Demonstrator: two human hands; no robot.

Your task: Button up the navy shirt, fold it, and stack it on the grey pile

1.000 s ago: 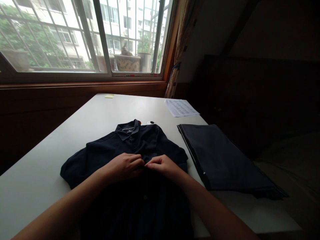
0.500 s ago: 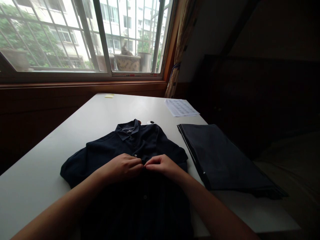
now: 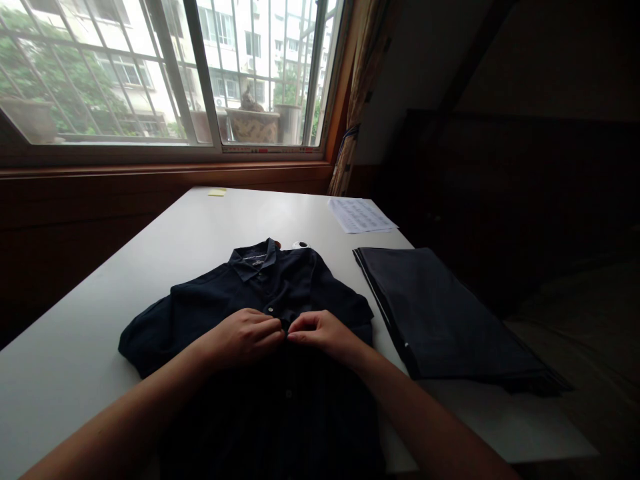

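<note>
A dark navy button-up shirt [image 3: 295, 280] lies front side up on the white table, its collar pointing away from me. Light buttons run down its front; one shows just above my hands and another below them. My left hand [image 3: 255, 335] is closed, its fingers curled on the front placket. Close against it, my right hand [image 3: 320, 333] pinches the placket between thumb and fingers. The fingertips nearly meet, and the spot between them is too dark and small to make out.
To the right lies a folded stack of dark cloth [image 3: 445, 313] at the edge of the white table [image 3: 165, 247]. Printed sheets [image 3: 363, 215] and a yellow sticky note [image 3: 217, 193] rest at the far end. Behind the collar sits a small white round object [image 3: 301, 245]. Beyond stands a barred window.
My right fingers have opened a little at the pinch, their tips shifting slightly. Both hands stay at the same place on the placket, and the shirt lies as before.
</note>
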